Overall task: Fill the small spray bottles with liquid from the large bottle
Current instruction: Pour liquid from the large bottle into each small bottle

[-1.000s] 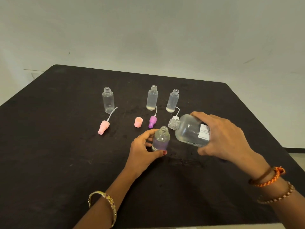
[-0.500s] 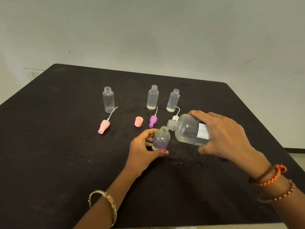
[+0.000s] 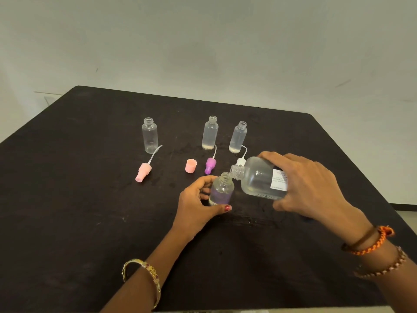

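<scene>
My right hand (image 3: 309, 186) grips the large clear bottle (image 3: 257, 179), tipped on its side with its open neck right above the mouth of a small clear bottle (image 3: 221, 190). My left hand (image 3: 198, 206) holds that small bottle upright on the black table (image 3: 67, 199). Three more small open bottles stand behind: one at the left (image 3: 149, 134), one in the middle (image 3: 210, 133), one at the right (image 3: 238, 137). The middle and right ones hold a little liquid at the bottom.
Loose spray tops lie between the rows: a pink one (image 3: 143, 171), a purple one (image 3: 210, 165), and a white one (image 3: 241, 161) partly hidden behind the large bottle. A pink cap (image 3: 191, 166) stands near them. A pale wall rises behind the table.
The large bottle has tipped further and moved left and down, bringing its neck over the small bottle's mouth. My left hand has kept the small bottle in place.
</scene>
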